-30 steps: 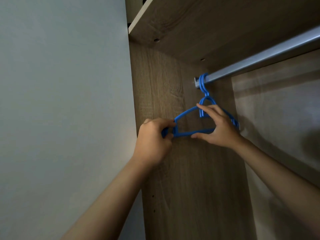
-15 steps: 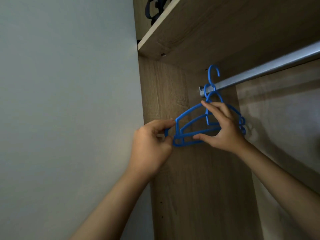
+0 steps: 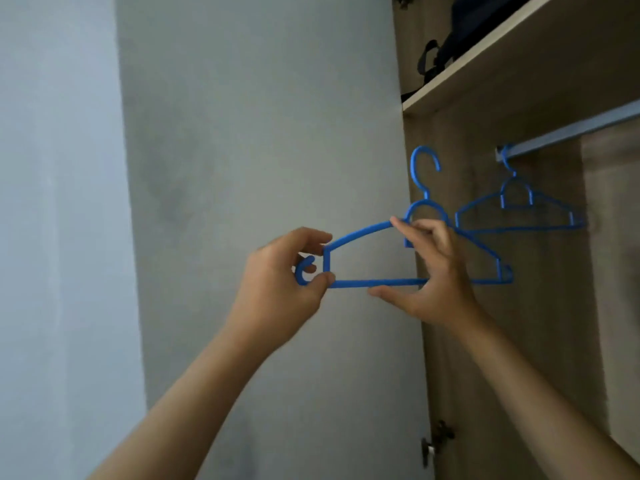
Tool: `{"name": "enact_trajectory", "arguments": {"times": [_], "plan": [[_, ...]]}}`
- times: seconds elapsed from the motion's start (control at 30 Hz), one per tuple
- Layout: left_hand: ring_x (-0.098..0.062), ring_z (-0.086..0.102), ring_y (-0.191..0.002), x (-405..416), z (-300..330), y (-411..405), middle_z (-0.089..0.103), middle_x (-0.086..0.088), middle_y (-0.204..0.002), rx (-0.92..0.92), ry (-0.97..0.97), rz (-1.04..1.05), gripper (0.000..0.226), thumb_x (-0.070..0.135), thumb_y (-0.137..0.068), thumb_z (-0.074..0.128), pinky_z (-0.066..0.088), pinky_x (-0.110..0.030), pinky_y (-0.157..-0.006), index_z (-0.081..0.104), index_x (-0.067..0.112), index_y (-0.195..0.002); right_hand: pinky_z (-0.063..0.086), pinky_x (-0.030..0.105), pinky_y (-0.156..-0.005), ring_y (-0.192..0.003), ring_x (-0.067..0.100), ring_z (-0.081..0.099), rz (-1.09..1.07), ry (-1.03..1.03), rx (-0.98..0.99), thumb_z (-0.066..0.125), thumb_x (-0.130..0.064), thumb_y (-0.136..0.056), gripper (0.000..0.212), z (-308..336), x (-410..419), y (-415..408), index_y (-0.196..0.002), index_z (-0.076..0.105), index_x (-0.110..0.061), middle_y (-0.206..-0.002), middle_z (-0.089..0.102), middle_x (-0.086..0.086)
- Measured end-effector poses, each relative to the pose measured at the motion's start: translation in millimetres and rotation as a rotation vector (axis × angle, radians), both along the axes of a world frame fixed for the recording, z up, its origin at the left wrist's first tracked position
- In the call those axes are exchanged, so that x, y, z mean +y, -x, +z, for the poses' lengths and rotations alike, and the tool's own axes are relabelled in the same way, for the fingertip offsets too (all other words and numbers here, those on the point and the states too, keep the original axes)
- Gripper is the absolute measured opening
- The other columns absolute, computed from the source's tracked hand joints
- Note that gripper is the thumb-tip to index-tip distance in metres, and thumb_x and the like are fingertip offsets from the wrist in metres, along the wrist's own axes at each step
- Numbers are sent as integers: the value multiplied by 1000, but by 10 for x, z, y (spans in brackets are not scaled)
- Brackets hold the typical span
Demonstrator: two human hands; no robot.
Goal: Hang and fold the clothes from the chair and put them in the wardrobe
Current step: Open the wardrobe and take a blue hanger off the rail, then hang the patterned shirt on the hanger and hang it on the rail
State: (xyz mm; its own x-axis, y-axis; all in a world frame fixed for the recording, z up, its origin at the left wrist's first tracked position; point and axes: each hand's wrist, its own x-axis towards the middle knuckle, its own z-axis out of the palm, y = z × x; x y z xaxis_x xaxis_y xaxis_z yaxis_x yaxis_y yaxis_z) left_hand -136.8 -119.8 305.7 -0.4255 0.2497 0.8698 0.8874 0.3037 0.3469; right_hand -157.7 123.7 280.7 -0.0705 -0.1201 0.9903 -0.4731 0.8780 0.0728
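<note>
A single head-worn camera looks forward and slightly upward, close to an open wardrobe (image 3: 502,306) on the right and a grey wall (image 3: 259,133) on the left. The wide lens bends the wardrobe's shelf (image 3: 485,60) and rail (image 3: 571,133) near the frame's edge.

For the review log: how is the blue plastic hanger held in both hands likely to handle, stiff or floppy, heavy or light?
The blue plastic hanger probably handles stiff: its thin bars keep their shape between the left hand and the right hand. It looks light, since fingertip pinches alone carry it. Its open frame could snag on the second blue hanger on the metal rail.
</note>
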Motion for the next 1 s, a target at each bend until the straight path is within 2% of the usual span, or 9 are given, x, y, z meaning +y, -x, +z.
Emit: {"name": "enact_trajectory", "arguments": {"times": [0.13,0.27,0.4,0.5,0.63,0.8,0.9,1.0], "plan": [[-1,59,-82,-984,-210,-520,61,23,-98,-101,116,137,49,16,-75,78,49,-11,-72,60,39,-114,46,48,-86,-99,19,55,79,-13,-83,70,-73,-60,94,-355,-1037,-245,-136,51,-21,-115,47,4],[4,57,-81,-1858,-440,-951,60,27,-97,-183,200,260,52,16,-75,78,49,-8,-71,59,38,-118,44,39,-85,-96,21,55,140,-47,-148,64,-80,-60,95,-622,-1994,-456,-136,51,-24,-114,50,5],[2,58,-80,-2608,-607,-1318,64,19,-101,-260,167,362,54,13,-73,79,51,-10,-71,60,37,-117,38,34,-87,-95,21,54,255,-91,-165,57,-82,-63,94,-753,-2850,-570,-135,51,-22,-113,51,6],[0,60,-77,-3100,-713,-1563,63,17,-103,-306,136,445,57,11,-72,79,55,-15,-73,58,37,-119,42,35,-83,-95,22,54,347,-110,-142,59,-80,-63,93,-827,-3451,-616,-134,52,-21,-112,54,8],[-10,63,-82,-3676,-851,-1781,62,14,-104,-369,128,571,61,11,-73,79,56,-18,-75,54,38,-121,42,33,-83,-95,19,51,432,-127,-143,59,-80,-64,93,-964,-4184,-625,-134,53,-20,-112,56,8],[-3,62,-78,-4281,-1054,-1935,60,13,-96,-408,61,715,61,11,-69,81,53,-16,-68,55,41,-116,42,33,-82,-94,19,52,549,-155,-153,57,-81,-65,92,-1151,-4980,-564,-134,54,-20,-114,58,9],[-4,61,-76,-4614,-1180,-1941,60,6,-90,-421,3,790,59,7,-67,81,50,-15,-62,59,36,-115,44,34,-83,-98,22,55,654,-188,-173,59,-77,-67,90,-1289,-5439,-441,-136,52,-18,-117,58,11],[-4,60,-70,-4963,-1293,-1853,59,1,-85,-453,-20,856,56,2,-66,80,48,-12,-62,62,29,-112,47,40,-87,-106,25,54,716,-239,-164,59,-76,-69,88,-1447,-5862,-189,-137,51,-19,-122,55,11]]}}
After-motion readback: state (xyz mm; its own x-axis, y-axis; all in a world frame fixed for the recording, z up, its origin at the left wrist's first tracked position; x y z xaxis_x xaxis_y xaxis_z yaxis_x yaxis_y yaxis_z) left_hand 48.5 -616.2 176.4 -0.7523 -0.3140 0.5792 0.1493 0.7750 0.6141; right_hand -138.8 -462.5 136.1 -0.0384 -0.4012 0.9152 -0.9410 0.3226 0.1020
